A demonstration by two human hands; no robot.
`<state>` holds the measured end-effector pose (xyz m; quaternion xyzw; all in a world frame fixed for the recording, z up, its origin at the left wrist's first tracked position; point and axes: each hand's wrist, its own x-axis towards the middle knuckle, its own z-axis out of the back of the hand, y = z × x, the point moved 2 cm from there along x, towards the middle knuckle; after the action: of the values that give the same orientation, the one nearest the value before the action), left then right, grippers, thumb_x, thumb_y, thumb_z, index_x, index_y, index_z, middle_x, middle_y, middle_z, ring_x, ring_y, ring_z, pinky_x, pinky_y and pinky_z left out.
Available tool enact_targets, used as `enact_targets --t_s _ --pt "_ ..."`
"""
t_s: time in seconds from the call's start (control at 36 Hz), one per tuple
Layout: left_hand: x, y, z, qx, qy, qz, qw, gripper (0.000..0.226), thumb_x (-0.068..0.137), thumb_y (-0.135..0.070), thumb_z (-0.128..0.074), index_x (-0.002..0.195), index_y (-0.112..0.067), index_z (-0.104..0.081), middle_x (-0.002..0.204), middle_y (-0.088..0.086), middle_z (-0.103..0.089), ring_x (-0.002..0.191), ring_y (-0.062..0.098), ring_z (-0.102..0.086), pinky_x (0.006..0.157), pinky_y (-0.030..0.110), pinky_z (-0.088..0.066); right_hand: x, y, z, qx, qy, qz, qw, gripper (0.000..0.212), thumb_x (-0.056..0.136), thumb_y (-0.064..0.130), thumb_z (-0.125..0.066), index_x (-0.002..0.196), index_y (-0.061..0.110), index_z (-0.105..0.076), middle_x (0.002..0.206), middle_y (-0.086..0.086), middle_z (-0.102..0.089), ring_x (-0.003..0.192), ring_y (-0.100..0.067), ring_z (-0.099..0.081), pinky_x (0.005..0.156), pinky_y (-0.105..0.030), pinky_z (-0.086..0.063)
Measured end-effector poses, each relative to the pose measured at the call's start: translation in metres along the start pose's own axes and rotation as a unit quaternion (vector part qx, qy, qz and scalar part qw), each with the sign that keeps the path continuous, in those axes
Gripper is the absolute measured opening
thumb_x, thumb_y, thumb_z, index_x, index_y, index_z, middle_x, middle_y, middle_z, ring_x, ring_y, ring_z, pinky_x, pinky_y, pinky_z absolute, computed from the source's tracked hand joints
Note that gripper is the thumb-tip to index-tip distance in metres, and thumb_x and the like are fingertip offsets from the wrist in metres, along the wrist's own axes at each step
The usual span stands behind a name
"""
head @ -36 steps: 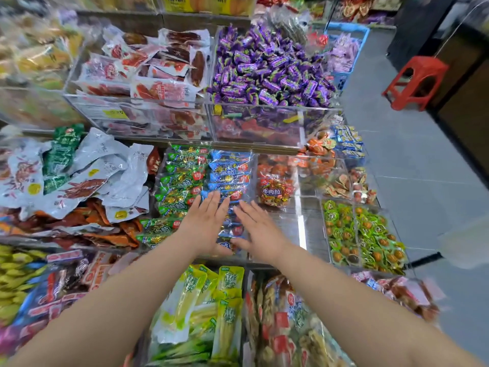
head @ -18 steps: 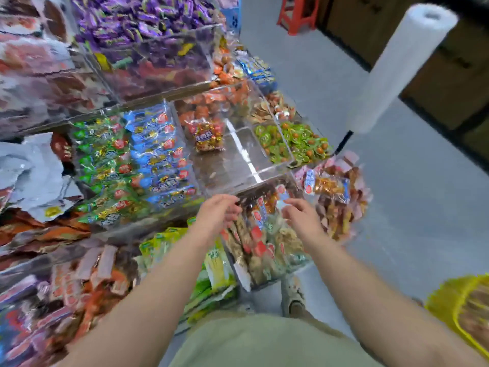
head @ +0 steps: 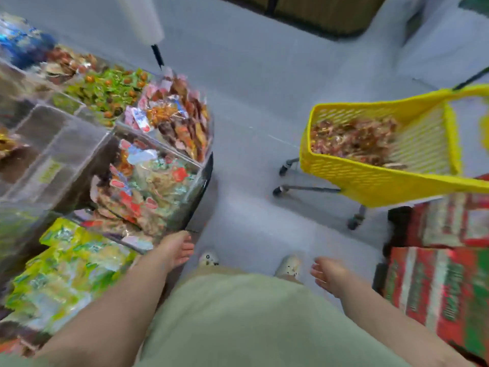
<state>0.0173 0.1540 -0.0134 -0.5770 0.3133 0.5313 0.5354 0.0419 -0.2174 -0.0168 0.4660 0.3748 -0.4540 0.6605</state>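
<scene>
My left hand hangs low beside the corner of the snack display, its fingers loosely curled and holding nothing. My right hand hangs over the grey floor, fingers relaxed, also holding nothing. Clear bins of wrapped snacks fill the display on the left. A yellow shopping cart with a heap of wrapped snacks inside stands on the floor to the right, apart from both hands. The picture is blurred by motion.
Green and yellow packets lie in the near-left bin. Red and green boxes are stacked at the right. A white bag roll on a black pole stands at the display's far end. My shoes stand on open grey floor.
The view has swung right and down from the display to the floor and cart. Both hands have come off the snack bins and dropped to my sides.
</scene>
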Motion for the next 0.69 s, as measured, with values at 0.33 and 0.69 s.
enact_targets --t_s 0.33,0.69 --pt "-0.007 -0.031 -0.186 0.08 -0.013 -0.07 0.994 0.011 0.099 -0.016 -0.043 0.108 -0.011 -0.049 0.078 0.008 -0.053 0.064 0.019 -0.048 0.06 0.028 -0.037 0.051 -0.013 0.186 0.115 -0.042 -0.024 0.992 0.014 0.097 0.019 -0.046 0.104 0.009 -0.052 0.099 -0.007 -0.058 0.095 -0.02 -0.058 0.091 -0.035 -0.044" --pt "0.003 -0.112 -0.29 0.224 0.033 -0.078 0.971 0.016 0.097 -0.021 -0.046 0.107 -0.011 -0.054 0.084 0.007 -0.058 0.069 0.02 -0.056 0.061 0.028 -0.042 0.089 0.036 0.218 0.197 -0.019 -0.082 0.977 0.015 0.098 0.02 -0.045 0.097 0.008 -0.053 0.104 -0.007 -0.057 0.101 -0.022 -0.057 0.091 -0.034 -0.042"
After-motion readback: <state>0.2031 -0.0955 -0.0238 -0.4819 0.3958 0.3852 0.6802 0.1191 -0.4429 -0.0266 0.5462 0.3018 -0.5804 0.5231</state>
